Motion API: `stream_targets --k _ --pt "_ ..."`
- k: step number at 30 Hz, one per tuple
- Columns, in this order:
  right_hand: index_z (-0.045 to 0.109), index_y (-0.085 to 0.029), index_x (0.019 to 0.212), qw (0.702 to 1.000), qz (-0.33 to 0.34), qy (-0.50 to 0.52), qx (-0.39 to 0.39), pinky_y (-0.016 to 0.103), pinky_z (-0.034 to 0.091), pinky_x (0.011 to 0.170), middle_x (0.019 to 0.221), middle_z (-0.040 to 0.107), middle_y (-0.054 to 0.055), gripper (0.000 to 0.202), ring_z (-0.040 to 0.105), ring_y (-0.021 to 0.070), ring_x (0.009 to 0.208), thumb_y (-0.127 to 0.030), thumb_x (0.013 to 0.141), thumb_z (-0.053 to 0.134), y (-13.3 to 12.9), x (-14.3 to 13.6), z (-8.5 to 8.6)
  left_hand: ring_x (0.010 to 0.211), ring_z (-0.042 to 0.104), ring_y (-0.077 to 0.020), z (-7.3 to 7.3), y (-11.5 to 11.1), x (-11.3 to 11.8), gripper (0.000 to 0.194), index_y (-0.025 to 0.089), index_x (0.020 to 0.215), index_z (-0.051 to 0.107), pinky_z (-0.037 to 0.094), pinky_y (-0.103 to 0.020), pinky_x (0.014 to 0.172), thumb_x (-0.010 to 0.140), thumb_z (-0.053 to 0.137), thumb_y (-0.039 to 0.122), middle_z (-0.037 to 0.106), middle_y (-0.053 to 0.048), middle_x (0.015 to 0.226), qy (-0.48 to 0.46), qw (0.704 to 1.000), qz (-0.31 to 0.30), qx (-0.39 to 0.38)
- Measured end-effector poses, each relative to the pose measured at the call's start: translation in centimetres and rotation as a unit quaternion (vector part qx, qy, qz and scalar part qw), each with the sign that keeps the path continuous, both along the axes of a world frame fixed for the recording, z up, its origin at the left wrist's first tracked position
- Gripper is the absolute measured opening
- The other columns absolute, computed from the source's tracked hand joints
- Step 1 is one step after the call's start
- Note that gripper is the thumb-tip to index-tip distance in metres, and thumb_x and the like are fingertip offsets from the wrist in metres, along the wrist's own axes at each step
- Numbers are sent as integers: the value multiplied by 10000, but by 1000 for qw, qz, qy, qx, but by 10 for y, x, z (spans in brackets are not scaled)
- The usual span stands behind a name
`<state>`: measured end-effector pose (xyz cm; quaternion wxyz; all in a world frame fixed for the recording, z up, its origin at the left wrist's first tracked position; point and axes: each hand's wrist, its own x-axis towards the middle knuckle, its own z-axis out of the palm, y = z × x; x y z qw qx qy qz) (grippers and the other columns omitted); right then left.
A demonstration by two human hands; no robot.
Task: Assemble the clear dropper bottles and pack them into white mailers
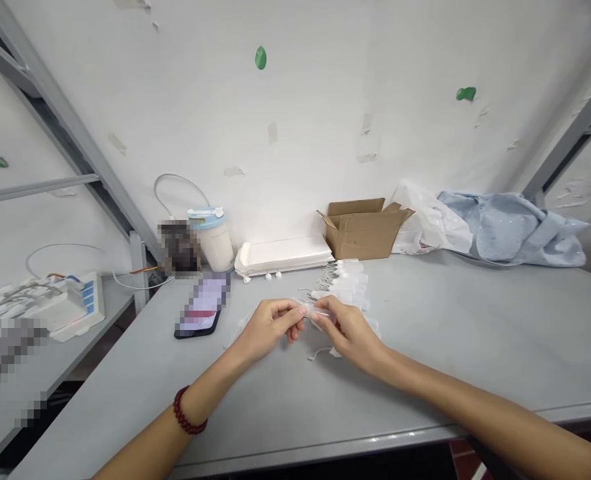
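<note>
Over the middle of the grey table, my left hand (275,321) and my right hand (349,332) meet fingertip to fingertip. Both pinch a small white translucent strip (318,311); its ends are hidden by my fingers. Just behind and under my right hand lies a pile of white translucent pieces (348,283) with thin grey-white cords. One more cord (318,354) sticks out on the tabletop below my fingers. A dark red beaded bracelet (188,410) circles my left wrist.
Along the wall stand a cup with a blue lid (214,237), a stack of white trays (285,253), an open cardboard box (363,233), a white plastic bag (428,223) and light blue cloth (515,230). A phone (203,307) lies left. A side table holds a white-and-blue container (83,307).
</note>
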<state>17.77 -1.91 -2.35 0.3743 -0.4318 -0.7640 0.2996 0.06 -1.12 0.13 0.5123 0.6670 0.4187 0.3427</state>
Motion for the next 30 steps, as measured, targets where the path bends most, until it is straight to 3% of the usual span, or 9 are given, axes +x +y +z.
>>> stream_targets --k 5,9,12,16,22,24,27,30 --pt "410 -188 650 985 29 76 -149 226 281 462 534 350 -54 371 330 85 473 -483 872 377 3 -1 8 632 527 -116 0 -3 -1 225 125 838 640 448 -232 608 810 557 333 597 -24 731 28 998 -19 55" --pt "357 -197 637 967 44 126 -217 211 237 429 517 290 -77 383 260 65 450 -510 853 406 5 -1 10 667 536 -117 2 -3 0 212 129 875 641 461 -237 649 811 558 314 616 -35 806 30 997 -16 69" --pt "441 -176 674 983 32 100 -153 218 264 455 537 368 -58 356 316 75 475 -465 878 402 3 0 10 621 539 -113 3 -3 1 259 125 801 636 456 -236 620 841 509 347 614 -29 734 41 997 -5 61" --pt "539 -165 830 1000 14 21 -5 228 333 525 641 511 -15 261 431 100 560 -372 908 400 2 3 7 548 541 -109 5 -3 2 347 118 658 592 446 -238 573 848 479 386 587 -20 630 47 999 -12 22" --pt "519 -147 1015 980 16 -58 188 264 418 590 848 579 89 256 528 161 700 -347 913 398 8 7 -8 492 507 -110 4 -2 1 331 120 636 571 431 -245 511 823 491 380 529 1 560 -6 999 8 -37" --pt "523 -143 1031 974 20 -67 217 272 415 586 841 572 95 274 517 162 679 -337 924 361 9 7 -9 494 492 -104 3 -3 2 339 124 627 559 424 -240 511 832 480 382 518 3 564 -3 1000 9 -16" --pt "551 -154 994 986 32 -42 160 271 391 592 778 568 62 281 494 149 647 -351 922 364 7 7 -2 531 485 -99 2 -6 3 331 135 623 540 409 -223 536 852 467 363 514 6 585 39 996 19 80" --pt "576 -161 790 996 71 51 -14 241 328 550 653 498 2 307 430 113 593 -399 899 415 5 7 10 576 495 -107 1 -11 5 285 141 661 549 398 -219 560 866 457 318 528 0 613 86 981 19 174"
